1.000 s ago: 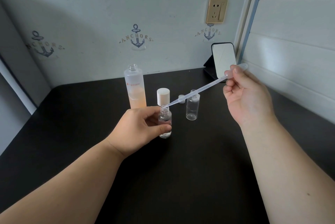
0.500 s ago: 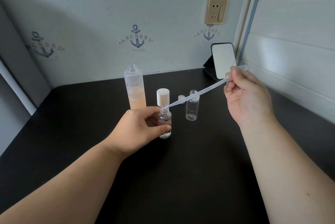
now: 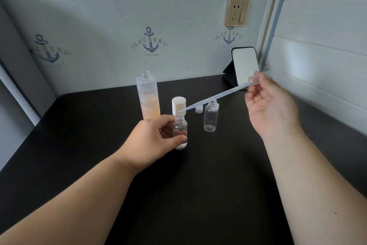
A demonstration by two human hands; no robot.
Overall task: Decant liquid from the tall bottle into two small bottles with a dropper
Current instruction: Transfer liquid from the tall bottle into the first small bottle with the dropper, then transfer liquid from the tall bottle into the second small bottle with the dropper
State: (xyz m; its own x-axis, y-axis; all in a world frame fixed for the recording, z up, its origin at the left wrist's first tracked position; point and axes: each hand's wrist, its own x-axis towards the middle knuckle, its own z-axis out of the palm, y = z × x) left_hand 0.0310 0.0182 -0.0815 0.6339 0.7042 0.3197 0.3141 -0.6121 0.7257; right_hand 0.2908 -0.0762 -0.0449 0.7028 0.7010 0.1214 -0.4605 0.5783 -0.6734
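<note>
Over small bottle (image 3: pixel 180 131) | right hand (image 3: pixel 272 105) pinches dropper (image 3: pixel 216 96) slanted

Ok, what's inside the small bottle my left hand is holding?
The held small bottle looks clear, with perhaps a little clear liquid at the bottom. The left hand covers part of its side, so the level is uncertain. The dropper tip hangs above its mouth.

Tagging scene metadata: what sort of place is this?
Likely a home desk corner, not a lab: anchor-print wallpaper, a wall socket, and a small stand mirror on a black table.
</note>
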